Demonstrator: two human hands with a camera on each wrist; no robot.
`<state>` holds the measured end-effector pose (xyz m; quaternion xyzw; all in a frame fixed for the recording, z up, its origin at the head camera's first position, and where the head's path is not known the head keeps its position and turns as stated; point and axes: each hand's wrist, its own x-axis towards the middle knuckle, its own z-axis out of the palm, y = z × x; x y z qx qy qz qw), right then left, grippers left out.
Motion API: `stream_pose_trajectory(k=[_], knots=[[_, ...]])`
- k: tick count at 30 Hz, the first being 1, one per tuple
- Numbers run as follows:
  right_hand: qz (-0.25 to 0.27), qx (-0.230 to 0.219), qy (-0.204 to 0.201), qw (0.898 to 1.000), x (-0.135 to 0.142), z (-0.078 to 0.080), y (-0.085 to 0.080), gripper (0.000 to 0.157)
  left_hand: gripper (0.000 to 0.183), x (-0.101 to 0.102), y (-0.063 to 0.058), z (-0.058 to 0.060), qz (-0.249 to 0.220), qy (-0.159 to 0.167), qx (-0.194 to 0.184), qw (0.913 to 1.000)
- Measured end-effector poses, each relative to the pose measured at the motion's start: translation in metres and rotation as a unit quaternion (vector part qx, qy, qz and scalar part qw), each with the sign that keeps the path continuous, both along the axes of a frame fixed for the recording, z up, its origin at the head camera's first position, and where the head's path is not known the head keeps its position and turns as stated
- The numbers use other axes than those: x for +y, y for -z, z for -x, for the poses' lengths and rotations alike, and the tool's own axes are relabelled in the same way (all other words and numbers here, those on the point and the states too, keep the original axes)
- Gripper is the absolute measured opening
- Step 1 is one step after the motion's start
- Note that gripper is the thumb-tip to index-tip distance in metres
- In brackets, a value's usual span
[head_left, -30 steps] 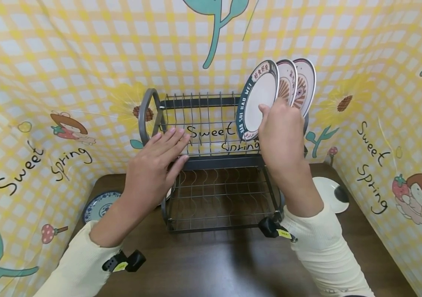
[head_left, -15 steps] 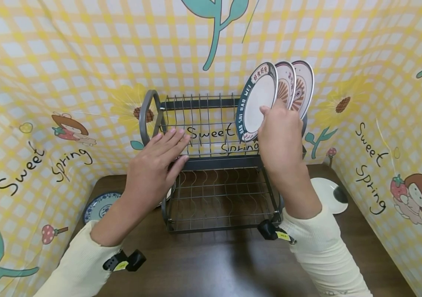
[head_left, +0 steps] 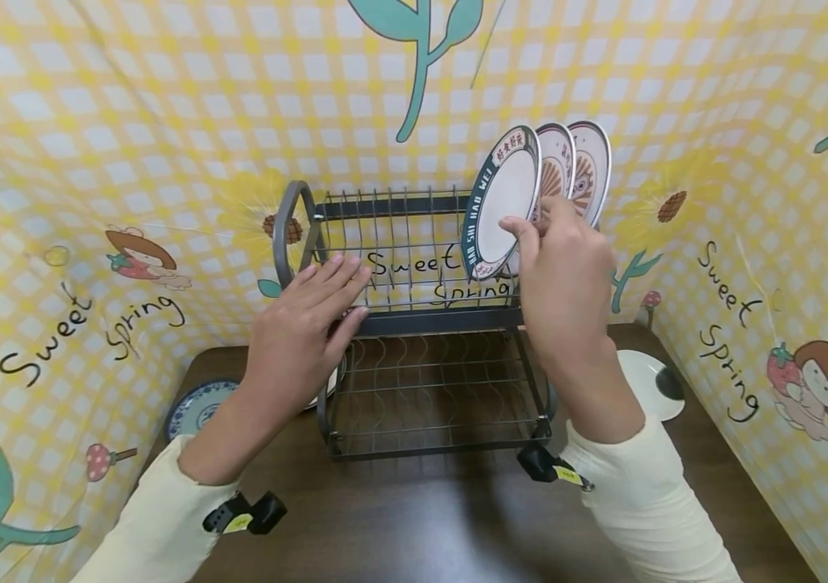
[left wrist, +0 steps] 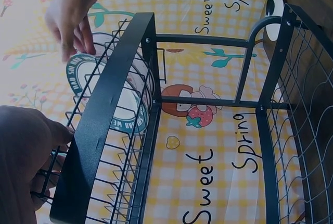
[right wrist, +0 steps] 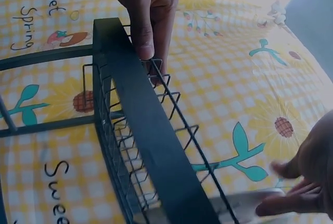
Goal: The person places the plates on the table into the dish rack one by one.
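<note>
A dark two-tier dish rack (head_left: pixel 435 321) stands ahead of me. My left hand (head_left: pixel 300 328) holds its upper tier near the left end, thumb and fingers about the front wire rail (right wrist: pixel 178 99). Three plates stand on edge at the upper tier's right end. The leftmost, a white plate with a green lettered rim (head_left: pixel 504 190), leans in front of two plates with fan patterns, a middle plate (head_left: pixel 554 154) and a right plate (head_left: pixel 592 158). My right hand (head_left: pixel 570 279) is at the green-rimmed plate, thumb and fingers spread apart near its rim. Its fingertips are partly hidden in the head view.
A blue-patterned plate (head_left: pixel 198 405) lies on the brown table (head_left: pixel 399 518) to the left of the rack. To the right lies a white plate with a black spot (head_left: pixel 650 385). Part of another plate shows behind my left hand. Yellow checked cloth (head_left: pixel 188 105) surrounds the table.
My right hand has shifted slightly right, and its thumb and fingers have parted from the green-rimmed plate, which stays in the rack. The left hand keeps its place.
</note>
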<state>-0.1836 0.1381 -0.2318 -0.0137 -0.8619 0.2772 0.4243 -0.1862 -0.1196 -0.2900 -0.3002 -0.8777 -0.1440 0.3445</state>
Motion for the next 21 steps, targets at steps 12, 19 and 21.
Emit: stream_pose_trajectory(k=[12, 19, 21], knots=[[-0.022, 0.215, -0.066, 0.974, 0.075, -0.001, 0.074, 0.026, 0.047, 0.003, 0.004, 0.000, 0.002, 0.004, 0.012, 0.9999], [-0.093, 0.151, -0.164, 0.970, 0.104, -0.002, 0.094, 0.042, 0.048, 0.001, 0.003, -0.001, 0.000, 0.002, 0.015, 0.9999], [-0.123, 0.131, -0.177, 0.968, 0.108, -0.002, 0.097, 0.050, 0.048, 0.001, 0.002, -0.001, -0.001, 0.001, 0.016, 0.9999]])
